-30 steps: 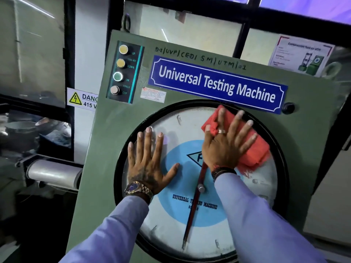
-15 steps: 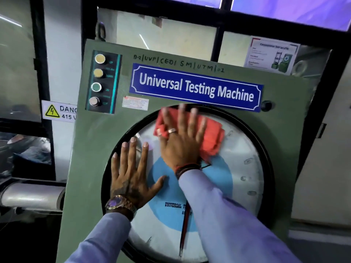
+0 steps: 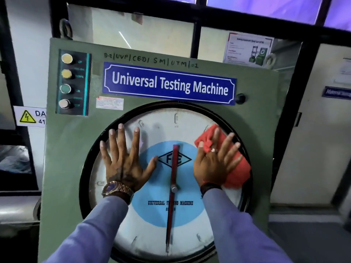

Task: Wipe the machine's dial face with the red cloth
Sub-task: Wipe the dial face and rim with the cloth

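Observation:
The round dial face [image 3: 163, 128] fills the lower middle of the green machine panel [image 3: 64, 149]. It is white with a light blue centre and a red pointer [image 3: 173, 205]. My right hand [image 3: 214, 162] lies flat on the red cloth [image 3: 237, 173], pressing it against the dial's right side near the black rim. My left hand [image 3: 123, 160] rests flat on the dial's left side, fingers spread, holding nothing. Part of the cloth is hidden under my right hand.
A blue "Universal Testing Machine" nameplate [image 3: 169, 83] sits above the dial. A column of push buttons [image 3: 66, 82] is at the panel's upper left, a small black knob [image 3: 240, 97] at the right. A danger sign [image 3: 30, 116] hangs on the left wall.
My right hand has swept the red cloth from the dial's top across to its right side. My left hand has stayed flat on the left side. The camera view has shifted.

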`<state>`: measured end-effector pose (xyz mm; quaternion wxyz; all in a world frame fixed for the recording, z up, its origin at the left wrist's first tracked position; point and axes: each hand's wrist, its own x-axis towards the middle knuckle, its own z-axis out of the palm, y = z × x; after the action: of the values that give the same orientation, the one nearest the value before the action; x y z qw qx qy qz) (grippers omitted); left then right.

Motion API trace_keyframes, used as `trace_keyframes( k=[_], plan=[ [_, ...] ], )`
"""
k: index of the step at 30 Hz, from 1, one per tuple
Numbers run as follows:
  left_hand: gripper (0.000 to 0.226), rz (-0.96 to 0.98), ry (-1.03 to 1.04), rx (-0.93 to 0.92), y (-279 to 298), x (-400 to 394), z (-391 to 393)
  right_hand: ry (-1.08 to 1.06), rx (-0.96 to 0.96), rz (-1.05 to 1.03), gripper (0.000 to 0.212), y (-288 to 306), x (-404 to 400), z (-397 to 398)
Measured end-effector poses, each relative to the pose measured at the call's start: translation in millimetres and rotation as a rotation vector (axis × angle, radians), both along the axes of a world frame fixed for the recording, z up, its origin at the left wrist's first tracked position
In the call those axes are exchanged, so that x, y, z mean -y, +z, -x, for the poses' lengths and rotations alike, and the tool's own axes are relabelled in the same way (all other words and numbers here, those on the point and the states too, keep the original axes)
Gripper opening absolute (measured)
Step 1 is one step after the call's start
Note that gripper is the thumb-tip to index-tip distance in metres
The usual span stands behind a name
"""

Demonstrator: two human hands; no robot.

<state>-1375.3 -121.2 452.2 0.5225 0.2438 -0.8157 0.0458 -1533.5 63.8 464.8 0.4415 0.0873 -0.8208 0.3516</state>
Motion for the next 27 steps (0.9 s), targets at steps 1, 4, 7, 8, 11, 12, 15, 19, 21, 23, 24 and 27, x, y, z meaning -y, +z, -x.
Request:
trace_keyframes(
  k=[1,4,7,8,11,12,15,19,21,23,24,27],
  plan=[
    [0.105,-0.004,0.001,0.009,3.3,-0.2,1.3,-0.011,0.031,0.033,0.071,-3.3,-0.1,-0.3],
    [0.104,0.012,-0.006,0.031,3.0,5.5,0.5,0.003,0.021,0.069,0.073,12.9,12.1,-3.9],
    [0.105,0.044,0.002,0.044,-3.6,12.5,-0.5,0.097,-0.182,-0.134,0.081,45.2,45.9,-16.8],
    [0.106,0.054,0.007,0.038,-6.5,14.9,-0.4,0.151,-0.269,-0.237,0.084,52.7,60.1,-23.7],
    [0.109,0.061,0.019,0.015,-14.2,18.1,-0.1,0.304,-0.474,-0.491,0.086,57.2,83.0,-36.7],
    [0.110,0.059,0.021,0.010,-16.1,18.8,-0.1,0.331,-0.500,-0.529,0.082,53.6,80.3,-34.8],
    [0.112,0.055,0.027,0.004,-17.4,18.8,0.6,0.239,-0.386,-0.403,0.072,34.3,49.5,-17.3],
    [0.111,0.055,0.036,0.015,-16.7,17.4,2.7,0.087,-0.105,-0.004,0.074,48.3,14.8,6.1],
    [0.109,0.052,0.023,0.010,-17.3,18.3,2.4,0.131,-0.095,0.073,0.071,74.4,14.5,11.2],
    [0.108,0.070,0.004,-0.012,-18.3,21.1,1.6,0.160,-0.142,-0.010,0.068,96.3,29.3,7.2],
    [0.108,0.081,0.002,-0.018,-18.8,22.3,1.1,0.173,-0.176,-0.078,0.066,104.1,40.4,2.4],
    [0.110,0.098,0.035,-0.016,-25.7,27.3,-5.9,0.251,-0.296,-0.197,0.060,119.5,78.1,-20.1]
  ],
)
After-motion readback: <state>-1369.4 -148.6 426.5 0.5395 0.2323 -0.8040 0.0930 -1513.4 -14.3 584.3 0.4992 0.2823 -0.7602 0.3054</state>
